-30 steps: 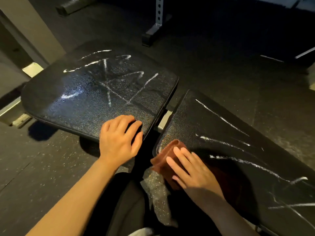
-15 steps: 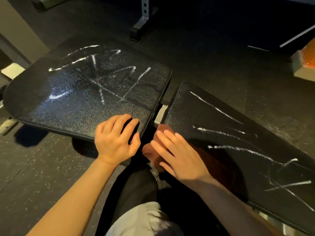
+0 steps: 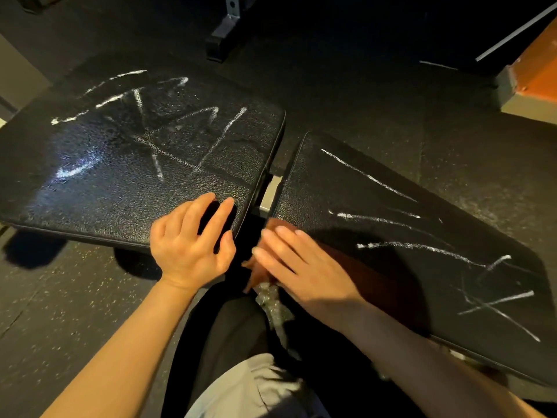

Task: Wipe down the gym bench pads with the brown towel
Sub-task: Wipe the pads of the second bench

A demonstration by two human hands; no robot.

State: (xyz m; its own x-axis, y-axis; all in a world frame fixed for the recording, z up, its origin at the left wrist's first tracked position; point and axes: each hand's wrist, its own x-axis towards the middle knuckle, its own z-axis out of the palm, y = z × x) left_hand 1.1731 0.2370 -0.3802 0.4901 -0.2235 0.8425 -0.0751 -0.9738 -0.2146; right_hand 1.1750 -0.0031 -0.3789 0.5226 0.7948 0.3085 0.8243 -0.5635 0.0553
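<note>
Currently the brown towel is pressed under the flat, straight fingers of the right hand at the near corner of the right pad, while the left hand, fingers loosely spread, is rested on the left pad; firm overlapping strokes across the chalk marks are advised.

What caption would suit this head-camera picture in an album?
Right hand presses the towel on the right pad; left hand rests on the left pad, both chalk-streaked.
</note>
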